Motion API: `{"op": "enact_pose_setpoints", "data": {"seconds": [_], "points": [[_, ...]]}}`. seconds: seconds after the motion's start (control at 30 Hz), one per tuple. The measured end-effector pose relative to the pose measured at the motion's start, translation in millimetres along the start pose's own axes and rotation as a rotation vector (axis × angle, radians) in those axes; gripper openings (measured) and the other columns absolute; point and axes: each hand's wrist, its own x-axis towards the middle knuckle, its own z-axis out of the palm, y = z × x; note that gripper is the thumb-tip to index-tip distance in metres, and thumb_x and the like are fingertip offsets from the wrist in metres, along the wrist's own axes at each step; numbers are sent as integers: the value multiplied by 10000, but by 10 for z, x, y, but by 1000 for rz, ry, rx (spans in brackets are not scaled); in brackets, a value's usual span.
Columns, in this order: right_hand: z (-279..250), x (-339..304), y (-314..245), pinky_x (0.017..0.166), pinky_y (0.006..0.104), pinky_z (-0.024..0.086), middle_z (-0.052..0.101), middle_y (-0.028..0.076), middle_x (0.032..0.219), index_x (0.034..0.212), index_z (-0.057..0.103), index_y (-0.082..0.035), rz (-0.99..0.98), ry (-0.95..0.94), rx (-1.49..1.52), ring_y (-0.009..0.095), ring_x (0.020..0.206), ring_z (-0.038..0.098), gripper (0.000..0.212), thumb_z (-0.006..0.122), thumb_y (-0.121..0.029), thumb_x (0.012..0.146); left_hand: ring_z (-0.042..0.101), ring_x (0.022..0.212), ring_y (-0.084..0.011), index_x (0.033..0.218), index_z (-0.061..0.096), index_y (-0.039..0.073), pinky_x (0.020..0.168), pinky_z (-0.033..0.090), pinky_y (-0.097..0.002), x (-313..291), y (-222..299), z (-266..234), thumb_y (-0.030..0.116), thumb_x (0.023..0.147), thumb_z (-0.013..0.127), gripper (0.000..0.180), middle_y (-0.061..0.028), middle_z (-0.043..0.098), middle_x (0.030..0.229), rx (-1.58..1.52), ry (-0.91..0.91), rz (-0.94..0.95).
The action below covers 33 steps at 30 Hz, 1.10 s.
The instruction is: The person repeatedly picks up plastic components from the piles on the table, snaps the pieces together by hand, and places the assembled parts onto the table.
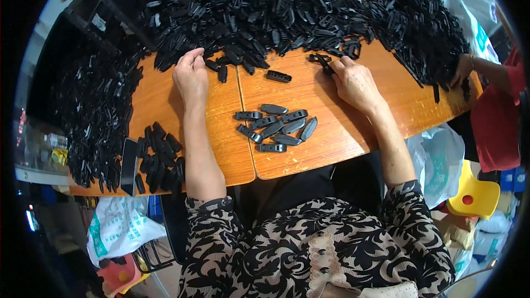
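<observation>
My left hand (191, 80) is at the near edge of a big heap of black plastic parts (237, 11), its fingers curled together; what they hold, if anything, is hidden. My right hand (356, 84) pinches a slim black plastic part (324, 65) between thumb and fingers, just above the wooden tabletop (298, 83). A lone hollow black part (279, 76) lies between my hands. Nearer to me is a loose group of several black oval pieces (271, 128), some showing a slotted side and others a smooth one.
More black parts (94, 110) cover the left side, beside a dark phone-like slab (128, 166) and a small pile (160, 154) by my left forearm. A co-worker's hand (464, 70) touches the right-hand heap (422, 27). A yellow stool (473, 193) and plastic bags (441, 160) stand below.
</observation>
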Motion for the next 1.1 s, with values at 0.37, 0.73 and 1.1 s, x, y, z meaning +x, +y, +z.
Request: {"op": "enact_pose_setpoints", "data": {"seconds": [0.37, 0.73, 1.1], "points": [[63, 681, -747, 761, 384, 563, 731, 161, 881, 1031, 721, -54, -93, -52, 755, 294, 811, 717, 233, 638, -120, 823, 668, 878, -318, 983, 699, -4, 755, 528, -415, -171, 463, -21, 136, 782, 790, 261, -171, 704, 949, 446, -412, -23], [94, 458, -784, 777, 424, 525, 679, 225, 845, 1209, 595, 44, -138, -195, 702, 368, 835, 673, 463, 645, -30, 755, 679, 874, -249, 1181, 674, 35, 785, 536, -330, -247, 539, 117, -30, 872, 602, 323, -197, 695, 1041, -23, -580, 102], [171, 554, -665, 473, 180, 480, 670, 15, 750, 1121, 628, -17, 196, -179, 1494, 82, 624, 652, 306, 759, -90, 854, 643, 766, -85, 1031, 696, -31, 658, 505, -229, -409, 528, 351, -68, 834, 633, 209, -40, 663, 884, -269, -750, 125]]}}
